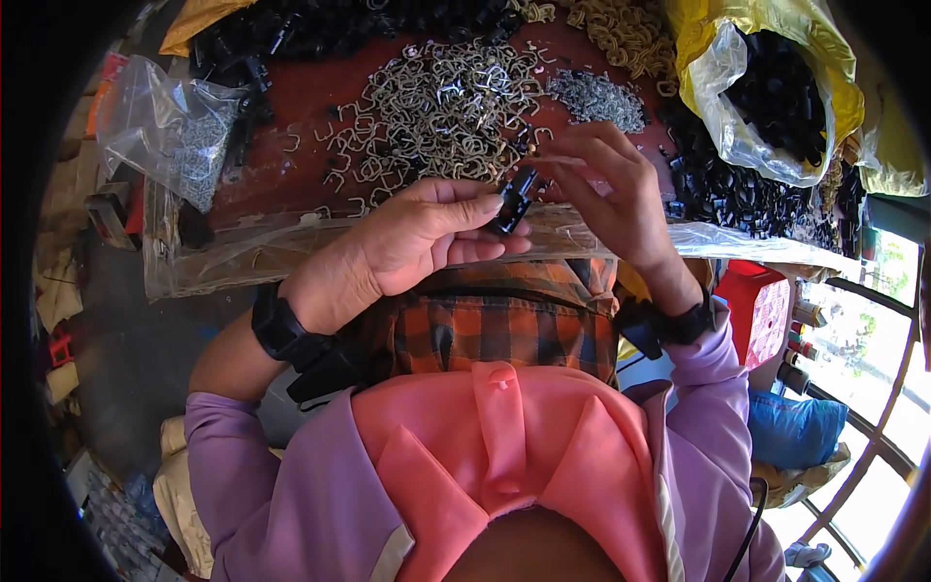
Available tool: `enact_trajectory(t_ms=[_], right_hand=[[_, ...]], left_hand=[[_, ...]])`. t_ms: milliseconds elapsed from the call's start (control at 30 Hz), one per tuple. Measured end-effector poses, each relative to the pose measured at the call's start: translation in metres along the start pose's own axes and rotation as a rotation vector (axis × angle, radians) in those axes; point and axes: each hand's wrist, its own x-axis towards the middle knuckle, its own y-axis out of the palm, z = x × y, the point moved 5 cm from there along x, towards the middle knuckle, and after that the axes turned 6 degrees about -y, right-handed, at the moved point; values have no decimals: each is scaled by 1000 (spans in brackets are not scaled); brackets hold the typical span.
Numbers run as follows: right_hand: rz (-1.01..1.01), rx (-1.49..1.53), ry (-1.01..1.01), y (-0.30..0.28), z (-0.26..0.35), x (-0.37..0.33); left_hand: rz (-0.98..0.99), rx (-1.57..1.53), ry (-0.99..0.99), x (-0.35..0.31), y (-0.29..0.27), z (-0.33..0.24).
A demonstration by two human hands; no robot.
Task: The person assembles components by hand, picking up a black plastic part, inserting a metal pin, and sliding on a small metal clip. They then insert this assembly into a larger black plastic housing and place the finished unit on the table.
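My left hand [427, 228] grips a small black plastic part [514, 199] between thumb and fingers, just above the table's near edge. The part is tilted, its upper end pointing toward my right hand. My right hand [616, 189] is just right of it, with thumb and fingertips drawn together near that upper end. Whatever these fingertips pinch is too small to make out. Just beyond both hands lies a heap of bent U-shaped metal pieces [436, 112]. A smaller pile of shiny screws [596, 99] sits to its right.
The reddish table [291, 116] also bears black parts [320, 39] at the far left and brass-coloured pieces [621, 34] at the back. A yellow bag [844, 68] of black parts stands at right. A clear bag [199, 145] of small metal pieces hangs over the left edge.
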Motion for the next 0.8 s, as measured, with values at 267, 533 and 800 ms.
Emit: enact_trajectory(t_ms=[267, 533, 800], right_hand=[[129, -663, -127, 17, -27, 24], [217, -460, 129, 20, -35, 18], [178, -366, -43, 28, -19, 12]], left_hand=[[-36, -34, 30, -6, -8, -4], [-48, -28, 41, -9, -13, -3], [-53, -38, 44, -5, -13, 1]])
